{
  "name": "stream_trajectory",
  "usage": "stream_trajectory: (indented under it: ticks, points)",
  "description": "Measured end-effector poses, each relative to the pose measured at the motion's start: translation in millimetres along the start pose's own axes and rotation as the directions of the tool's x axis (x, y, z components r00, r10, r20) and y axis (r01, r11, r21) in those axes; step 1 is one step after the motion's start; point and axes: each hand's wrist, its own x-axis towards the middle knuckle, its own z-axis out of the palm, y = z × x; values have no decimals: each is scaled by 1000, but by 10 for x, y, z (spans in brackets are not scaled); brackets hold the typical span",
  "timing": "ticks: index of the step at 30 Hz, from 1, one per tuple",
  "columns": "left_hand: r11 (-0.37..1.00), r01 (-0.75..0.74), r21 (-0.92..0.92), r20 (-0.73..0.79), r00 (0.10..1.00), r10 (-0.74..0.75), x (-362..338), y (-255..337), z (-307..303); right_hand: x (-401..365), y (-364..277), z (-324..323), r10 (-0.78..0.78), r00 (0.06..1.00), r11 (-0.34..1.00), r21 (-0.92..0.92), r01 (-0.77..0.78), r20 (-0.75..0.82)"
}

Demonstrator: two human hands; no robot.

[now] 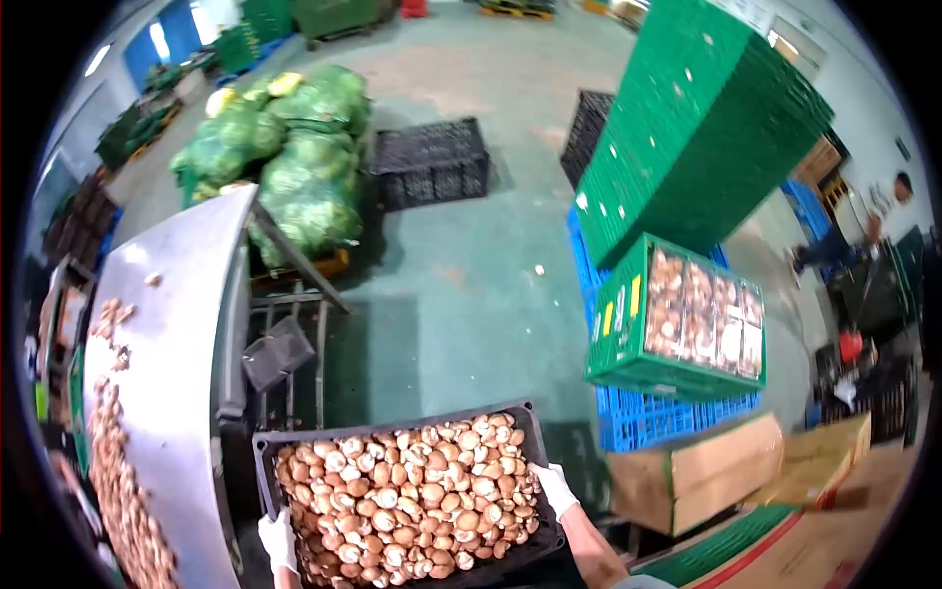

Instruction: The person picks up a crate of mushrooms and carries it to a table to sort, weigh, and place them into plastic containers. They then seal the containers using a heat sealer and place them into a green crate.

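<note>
A black crate (pixel 263 459) full of brown mushrooms (pixel 412 496) is held low in front of me. White gloves cover both hands. My left hand (pixel 278 540) is closed on the crate's left side, near its lower corner. On the right side, my right hand (pixel 555 490) grips the crate's edge. The fingertips of both hands are partly hidden by the crate's walls. Left of the crate, a metal table (pixel 177 363) carries a long row of loose mushrooms (pixel 123 481).
Green net bags (pixel 314 187) and a black crate (pixel 432 167) stand ahead. At right, a green crate (pixel 618 334) of packed mushrooms rests on a blue pallet (pixel 638 417), beside tall stacked green crates (pixel 677 137) and cardboard boxes (pixel 721 466). A person (pixel 888 211) is at far right.
</note>
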Motion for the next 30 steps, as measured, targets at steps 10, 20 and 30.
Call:
stream_trajectory:
  ticks: [10, 20, 30]
  points:
    - [943, 38, -330, 91, 996, -8, -1228, 1149, -491, -1125, -2163, -649, -345, 935, 927, -189, 325, -82]
    - [971, -145, -188, 206, 961, 183, -154, 2077, 701, -772, -2796, -733, -382, 884, 922, -179, 344, -270]
    - [947, -319, -29, 315, 896, 312, 810, 3974, 1437, 475, -3322, -1040, -420, 818, 905, -110, 412, -394]
